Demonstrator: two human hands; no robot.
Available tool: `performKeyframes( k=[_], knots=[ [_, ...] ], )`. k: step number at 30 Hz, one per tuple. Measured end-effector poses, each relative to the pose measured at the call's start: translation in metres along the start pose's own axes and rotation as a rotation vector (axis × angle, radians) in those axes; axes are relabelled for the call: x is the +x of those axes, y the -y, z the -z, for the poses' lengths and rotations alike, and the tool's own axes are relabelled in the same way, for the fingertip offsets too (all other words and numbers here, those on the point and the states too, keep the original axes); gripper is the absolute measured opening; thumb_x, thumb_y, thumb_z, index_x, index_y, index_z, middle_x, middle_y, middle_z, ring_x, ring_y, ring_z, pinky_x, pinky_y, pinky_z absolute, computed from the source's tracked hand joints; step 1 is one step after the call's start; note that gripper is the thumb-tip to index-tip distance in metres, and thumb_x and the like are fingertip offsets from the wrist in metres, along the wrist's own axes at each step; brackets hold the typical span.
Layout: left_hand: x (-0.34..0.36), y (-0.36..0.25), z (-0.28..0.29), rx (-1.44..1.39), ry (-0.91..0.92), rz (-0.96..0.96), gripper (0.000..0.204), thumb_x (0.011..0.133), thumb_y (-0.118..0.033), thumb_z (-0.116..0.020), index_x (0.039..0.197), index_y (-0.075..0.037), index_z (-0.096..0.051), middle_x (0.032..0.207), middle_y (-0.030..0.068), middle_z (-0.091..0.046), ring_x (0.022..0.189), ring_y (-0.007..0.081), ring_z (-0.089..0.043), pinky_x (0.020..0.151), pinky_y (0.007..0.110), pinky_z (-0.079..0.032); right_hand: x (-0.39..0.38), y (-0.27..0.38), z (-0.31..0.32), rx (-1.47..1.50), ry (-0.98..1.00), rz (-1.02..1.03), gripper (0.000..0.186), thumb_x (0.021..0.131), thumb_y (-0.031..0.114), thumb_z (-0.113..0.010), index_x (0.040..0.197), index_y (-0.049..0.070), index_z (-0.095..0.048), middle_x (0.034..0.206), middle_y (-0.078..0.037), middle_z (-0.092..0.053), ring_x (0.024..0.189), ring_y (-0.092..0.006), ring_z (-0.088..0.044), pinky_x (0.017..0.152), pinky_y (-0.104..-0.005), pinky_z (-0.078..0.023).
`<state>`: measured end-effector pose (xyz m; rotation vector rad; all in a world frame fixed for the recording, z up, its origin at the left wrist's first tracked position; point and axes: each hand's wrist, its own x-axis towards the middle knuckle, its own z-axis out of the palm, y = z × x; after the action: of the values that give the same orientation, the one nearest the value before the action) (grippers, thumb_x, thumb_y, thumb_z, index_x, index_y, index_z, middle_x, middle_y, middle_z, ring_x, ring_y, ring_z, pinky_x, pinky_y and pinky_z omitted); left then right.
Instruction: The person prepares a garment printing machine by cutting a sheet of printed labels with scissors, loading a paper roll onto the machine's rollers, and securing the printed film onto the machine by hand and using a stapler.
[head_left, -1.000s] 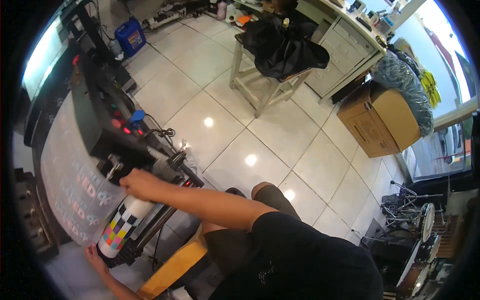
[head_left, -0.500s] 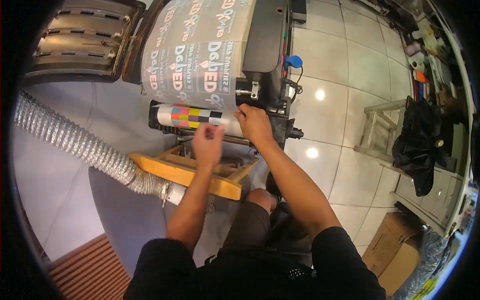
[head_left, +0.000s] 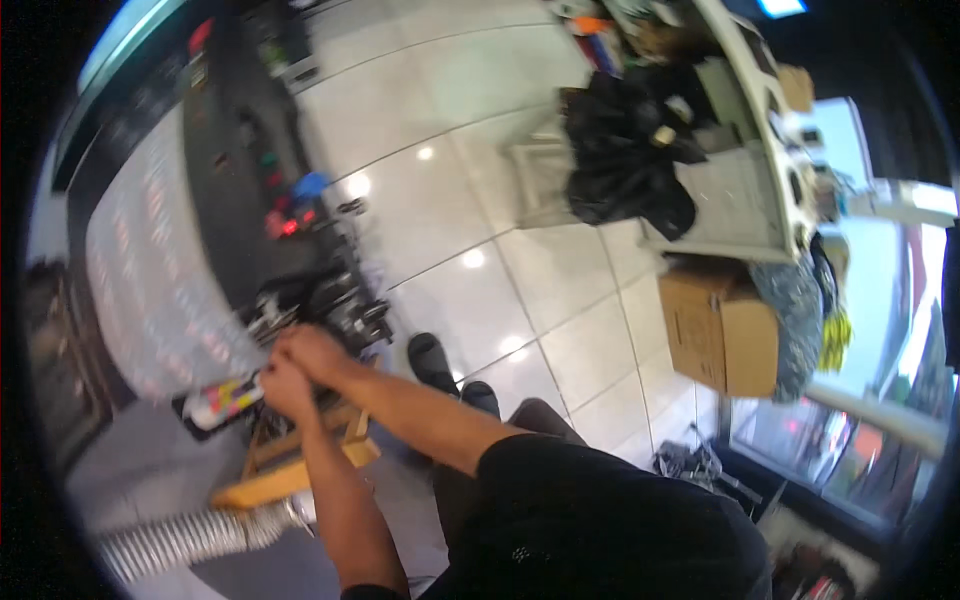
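Note:
My left hand and my right hand meet at the right end of a white roll with coloured check patches. Both look closed, fingers curled; motion blur and the hands themselves hide what they hold, if anything. Just above the roll, a wide sheet of printed film curves over the front of a dark printer. The printer's metal end fittings lie just beyond my right hand.
Below the roll are a wooden frame and a silver flexible duct. A cardboard box, a stool and a black cloth or bag stand to the right on the tiled floor. A blue object sits on the printer's side.
The view has swung right, so the printer now appears farther left. My left hand has moved from the middle of the roll to its right end, beside my right hand.

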<state>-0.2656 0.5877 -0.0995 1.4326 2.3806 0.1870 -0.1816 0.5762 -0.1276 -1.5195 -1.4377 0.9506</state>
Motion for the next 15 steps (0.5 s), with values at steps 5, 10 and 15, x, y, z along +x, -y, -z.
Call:
performKeyframes(
  k=[5,10,15],
  knots=[
    [-0.012,-0.012,-0.005,-0.082,-0.068,0.07,0.058,0.081,-0.047,-0.047,0.095,0.007,-0.061,0.099,0.0262,-0.061,0.092,0.0416,-0.058,0.083,0.045,-0.043,-0.001,-0.008,0.007,0.061,-0.003,0.019,0.01,0.071,0.016,-0.058,0.075,0.009,-0.064,0.081,-0.01,-0.06,0.077,-0.0295,-0.062,0.069,-0.0381,-0.051],
    [0.008,0.002,-0.02,-0.299,-0.022,0.181,0.053,0.08,-0.044,-0.051,0.094,0.006,-0.063,0.096,0.0201,-0.064,0.084,0.0336,-0.062,0.075,0.042,-0.047,0.001,-0.016,0.0,-0.021,0.015,0.044,0.018,0.075,0.017,-0.055,0.087,0.009,-0.065,0.089,-0.008,-0.061,0.083,-0.0258,-0.063,0.072,-0.0367,-0.051],
    [0.004,-0.002,-0.022,-0.634,-0.031,0.612,0.04,0.078,-0.032,-0.06,0.093,0.004,-0.062,0.092,0.0115,-0.064,0.077,0.0262,-0.062,0.063,0.038,-0.05,-0.075,0.001,0.062,0.347,0.226,-0.131,0.053,0.079,0.014,-0.055,0.129,0.009,-0.039,0.128,-0.014,-0.044,0.11,-0.0308,-0.052,0.09,-0.0383,-0.046]
  ],
)
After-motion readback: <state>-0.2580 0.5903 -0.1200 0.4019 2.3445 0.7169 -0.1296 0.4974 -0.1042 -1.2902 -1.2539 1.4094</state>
